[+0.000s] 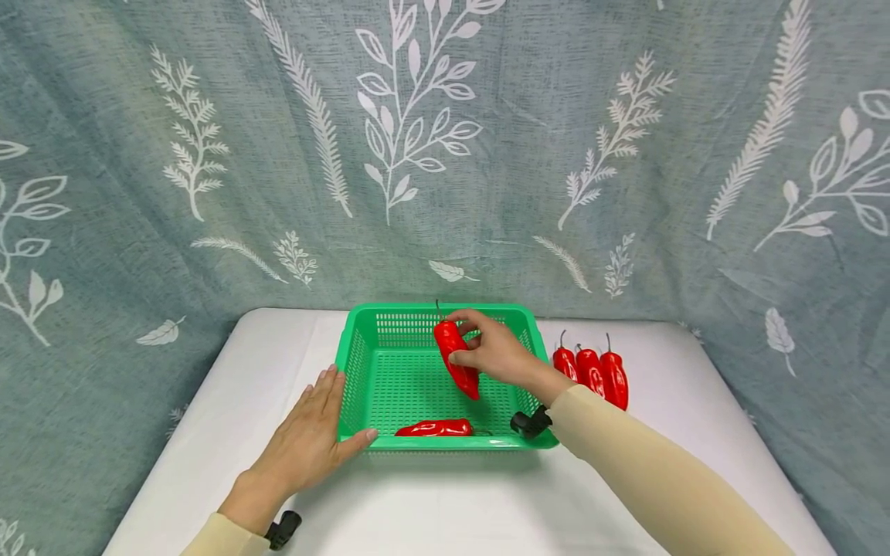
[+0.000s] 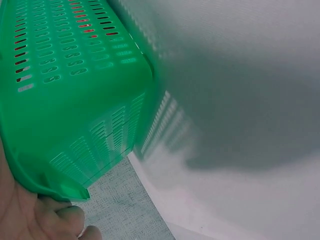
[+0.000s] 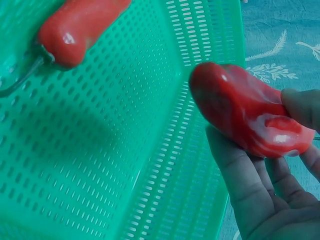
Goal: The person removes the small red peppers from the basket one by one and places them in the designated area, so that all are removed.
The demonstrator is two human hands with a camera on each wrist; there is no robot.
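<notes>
My right hand [image 1: 497, 351] pinches a red pepper [image 1: 455, 359] between thumb and fingers, over the inside of a green plastic basket [image 1: 445, 443]. In the right wrist view the held pepper [image 3: 240, 107] is glossy and dented, clear of the basket floor. Along the basket's near wall lies another red pepper [image 1: 434, 428], its stem to the right. With fingers straight and thumb spread, my left hand [image 1: 302, 432] rests against the basket's left near corner. The left wrist view has that hand's curved fingers [image 2: 70, 220] beside the rim.
Three red peppers [image 1: 591, 371] lie side by side on the white table [image 1: 681, 432], right of the basket and partly behind my right forearm. A grey-green leaf-patterned cloth [image 1: 445, 255] hangs behind the table and down its sides.
</notes>
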